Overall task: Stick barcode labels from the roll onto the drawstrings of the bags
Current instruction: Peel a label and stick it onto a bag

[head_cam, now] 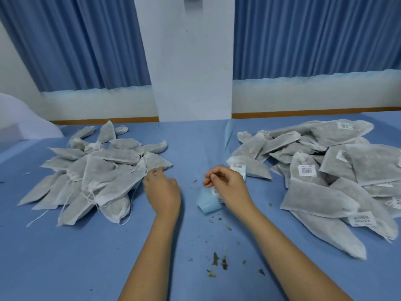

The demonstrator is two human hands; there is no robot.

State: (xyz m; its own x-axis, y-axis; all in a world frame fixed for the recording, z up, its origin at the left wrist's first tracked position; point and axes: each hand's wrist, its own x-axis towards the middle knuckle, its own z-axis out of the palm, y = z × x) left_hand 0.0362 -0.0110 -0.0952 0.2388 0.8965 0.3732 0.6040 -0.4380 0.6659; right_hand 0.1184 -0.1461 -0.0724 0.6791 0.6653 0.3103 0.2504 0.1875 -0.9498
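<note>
Risk of a wasted label. At the right edge of the unlabelled bags (93, 168) on the left, left hand (161, 190), grip spread, fingertips touching the nearest one. Over the label roll (208, 202) at the centre of the surface (86, 268), right hand (225, 185), grip curled, thumb against forefinger; impossible to tell whether pinching a label. Likely trouble: sticker folding onto itself or picking up leaf crumbs (219, 261) before reaching thin, slack drawstrings (37, 218). Labelled bags (325, 170) heaped on the right.
</note>
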